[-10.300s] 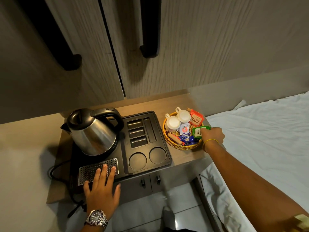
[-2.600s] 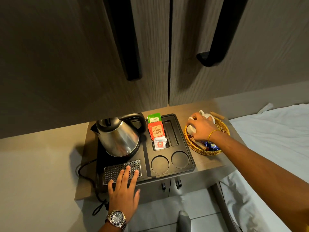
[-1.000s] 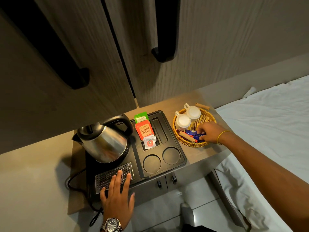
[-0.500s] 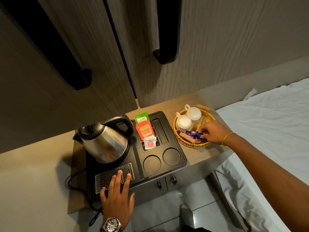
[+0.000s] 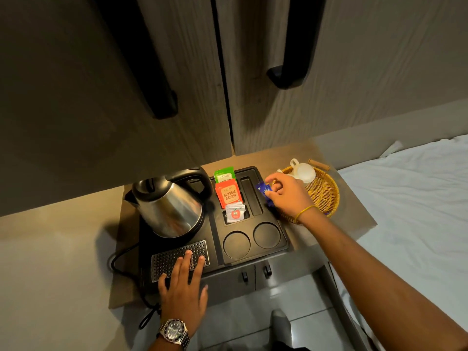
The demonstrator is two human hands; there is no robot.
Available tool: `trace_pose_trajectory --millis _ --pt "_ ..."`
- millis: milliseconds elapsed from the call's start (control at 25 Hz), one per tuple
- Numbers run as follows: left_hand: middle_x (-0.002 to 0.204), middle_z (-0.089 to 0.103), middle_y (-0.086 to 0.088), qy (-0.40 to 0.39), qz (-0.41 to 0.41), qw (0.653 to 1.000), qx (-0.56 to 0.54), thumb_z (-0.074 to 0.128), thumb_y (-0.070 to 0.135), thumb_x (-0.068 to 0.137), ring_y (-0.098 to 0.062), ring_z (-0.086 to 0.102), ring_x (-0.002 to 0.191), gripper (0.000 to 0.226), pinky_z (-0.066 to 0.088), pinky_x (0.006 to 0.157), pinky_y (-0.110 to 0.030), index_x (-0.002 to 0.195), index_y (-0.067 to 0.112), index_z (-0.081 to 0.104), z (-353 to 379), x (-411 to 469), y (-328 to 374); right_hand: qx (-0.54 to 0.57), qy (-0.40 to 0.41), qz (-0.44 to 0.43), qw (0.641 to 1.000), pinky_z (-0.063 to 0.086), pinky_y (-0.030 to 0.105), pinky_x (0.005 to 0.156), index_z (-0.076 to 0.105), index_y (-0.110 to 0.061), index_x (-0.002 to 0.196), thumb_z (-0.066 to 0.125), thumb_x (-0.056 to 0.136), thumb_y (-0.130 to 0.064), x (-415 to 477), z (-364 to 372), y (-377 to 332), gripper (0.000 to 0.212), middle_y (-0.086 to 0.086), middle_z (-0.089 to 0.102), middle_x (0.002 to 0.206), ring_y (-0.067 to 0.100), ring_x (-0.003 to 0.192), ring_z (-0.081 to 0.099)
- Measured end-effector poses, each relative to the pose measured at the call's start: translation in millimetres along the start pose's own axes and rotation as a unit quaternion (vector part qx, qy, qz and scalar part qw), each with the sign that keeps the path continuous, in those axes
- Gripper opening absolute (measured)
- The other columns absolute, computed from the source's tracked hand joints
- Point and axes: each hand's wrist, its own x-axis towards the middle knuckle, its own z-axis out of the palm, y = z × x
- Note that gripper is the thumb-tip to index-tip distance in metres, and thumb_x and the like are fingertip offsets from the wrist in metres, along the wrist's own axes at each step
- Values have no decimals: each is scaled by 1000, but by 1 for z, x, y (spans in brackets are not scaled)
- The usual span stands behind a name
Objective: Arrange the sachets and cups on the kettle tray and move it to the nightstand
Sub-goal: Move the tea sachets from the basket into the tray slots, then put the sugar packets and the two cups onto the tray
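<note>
Our right hand (image 5: pixel 286 196) pinches blue sachets (image 5: pixel 264 192); we stand them in the tray's (image 5: pixel 283 245) empty long slot (image 5: pixel 250 196). Left hand (image 5: pixel 183 287) lies flat, bracing the tray.

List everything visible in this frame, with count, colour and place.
kettle: 1, steel and black, left on tray
kettle tray: 1, black, on cabinet top
green sachet: 1, rear slot
red Classic Assam sachet: at least 1, middle slot
white sachet: 1, front slot
blue sachets: count unclear, in right hand
wicker basket: 1, tan, right of tray
white cups: 2, in basket
bed sheet: white, far right
left hand: flat on tray's front edge, wristwatch
right hand: over tray's right edge, yellow band
</note>
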Motion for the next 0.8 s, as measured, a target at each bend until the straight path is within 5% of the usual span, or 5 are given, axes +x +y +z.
trace_pose_trajectory --millis 80,200,440,800 --pt "163 29 -6 -7 -7 1000 -8 68 48 73 -29 36 143 86 34 102 -65 151 33 36 -1 0 1 -37 -13 41 998 62 41 85 68 -18 120 76 88 -10 9 29 -9 34 7 74 91 23 86 70" --pt "164 28 -4 -14 -10 1000 -11 69 48 74 -28 36 145 86 34 105 -63 152 34 34 -3 -2 2 -148 -32 70 986 58 42 90 65 -12 124 77 84 -12 21 55 -17 42 17 74 117 37 108 69" --pt "162 31 -6 -15 -10 1000 -15 73 45 72 -28 38 144 88 39 103 -63 151 33 37 -6 -2 2 -250 -61 59 965 59 42 85 59 -9 122 82 81 -24 21 78 -16 49 20 72 115 38 106 70" --pt "164 27 -5 -12 -10 1000 -20 72 45 72 -27 36 145 89 37 105 -64 152 35 34 -2 -3 0 -157 2 19 987 57 40 85 68 -8 116 68 94 -21 8 52 -18 25 17 75 109 36 100 70"
